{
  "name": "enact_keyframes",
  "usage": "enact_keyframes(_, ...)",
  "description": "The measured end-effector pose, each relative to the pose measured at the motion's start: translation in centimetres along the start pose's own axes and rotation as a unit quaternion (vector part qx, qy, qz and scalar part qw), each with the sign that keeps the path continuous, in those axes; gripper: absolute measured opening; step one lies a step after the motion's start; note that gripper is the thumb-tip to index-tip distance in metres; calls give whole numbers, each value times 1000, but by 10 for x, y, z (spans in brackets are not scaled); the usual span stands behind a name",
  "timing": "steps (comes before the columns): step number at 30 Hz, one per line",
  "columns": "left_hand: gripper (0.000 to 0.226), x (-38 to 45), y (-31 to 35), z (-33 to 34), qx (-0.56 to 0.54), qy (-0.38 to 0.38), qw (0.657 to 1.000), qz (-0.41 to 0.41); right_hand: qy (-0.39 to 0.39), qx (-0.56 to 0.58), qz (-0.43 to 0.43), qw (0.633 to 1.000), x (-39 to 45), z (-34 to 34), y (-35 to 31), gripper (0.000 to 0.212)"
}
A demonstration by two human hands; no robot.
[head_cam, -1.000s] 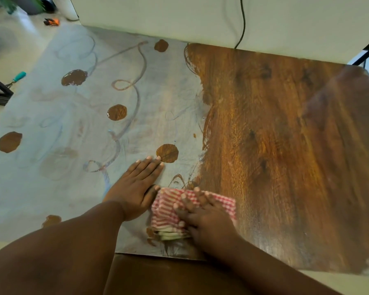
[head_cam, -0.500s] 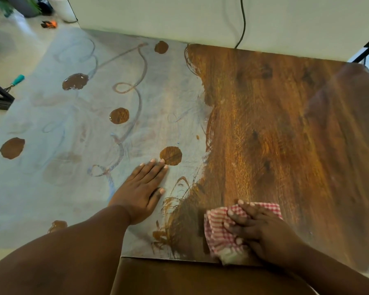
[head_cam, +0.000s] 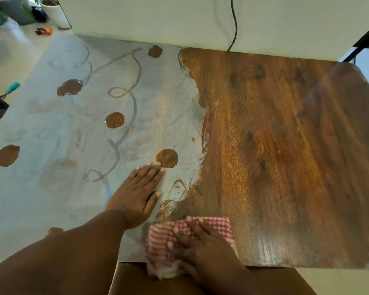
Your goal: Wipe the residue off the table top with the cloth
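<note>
The table top [head_cam: 275, 145] is bare brown wood on its right half. Its left half carries a pale grey film of residue [head_cam: 73, 167] with swirls and several brown round blobs. My right hand [head_cam: 202, 250] presses a red-and-white checked cloth [head_cam: 162, 237] onto the table at the near edge, right at the border between film and wood. A fold of the cloth hangs over that edge. My left hand [head_cam: 136, 192] lies flat, fingers spread, on the filmed part just left of the cloth, its fingertips near one brown blob [head_cam: 167, 158].
A white wall or panel [head_cam: 179, 18] runs along the table's far edge, with a black cable [head_cam: 234, 24] hanging down it. On the floor at far left are plant pots [head_cam: 53, 11], an orange object [head_cam: 43, 30] and a teal-handled tool [head_cam: 12, 87].
My right hand swept the cloth right, baring wood near the front edge, then came back left to the film's border. My left hand stayed flat in place.
</note>
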State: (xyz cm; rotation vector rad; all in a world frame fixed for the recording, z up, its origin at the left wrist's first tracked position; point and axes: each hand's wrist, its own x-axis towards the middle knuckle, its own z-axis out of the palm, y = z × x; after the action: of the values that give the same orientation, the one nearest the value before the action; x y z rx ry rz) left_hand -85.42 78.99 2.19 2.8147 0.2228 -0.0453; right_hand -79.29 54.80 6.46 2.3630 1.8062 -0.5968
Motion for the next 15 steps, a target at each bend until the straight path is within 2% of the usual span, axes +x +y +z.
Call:
enact_keyframes(2, 60, 0, 0, -1, 0, 0, 1000, 1, -3, -19, -47, 999, -18, 6, 20, 37)
enact_keyframes(4, 59, 0, 0, -2, 1, -2, 1000, 2, 5, 5, -57, 998, -27, 4, 46, 35)
enact_keyframes(7, 58, 0, 1, -2, 1, -1, 1000, -3, 33, 59, 28, 997, -7, -15, 84, 39)
enact_keyframes(11, 58, 0, 0, -1, 5, -4, 1000, -2, 93, 110, 173, 974, 78, -53, 104, 47)
enact_keyframes(15, 58, 0, 0, 0, 8, -2, 1000, -8, 114, 89, 187, 972, 157, -71, 82, 47)
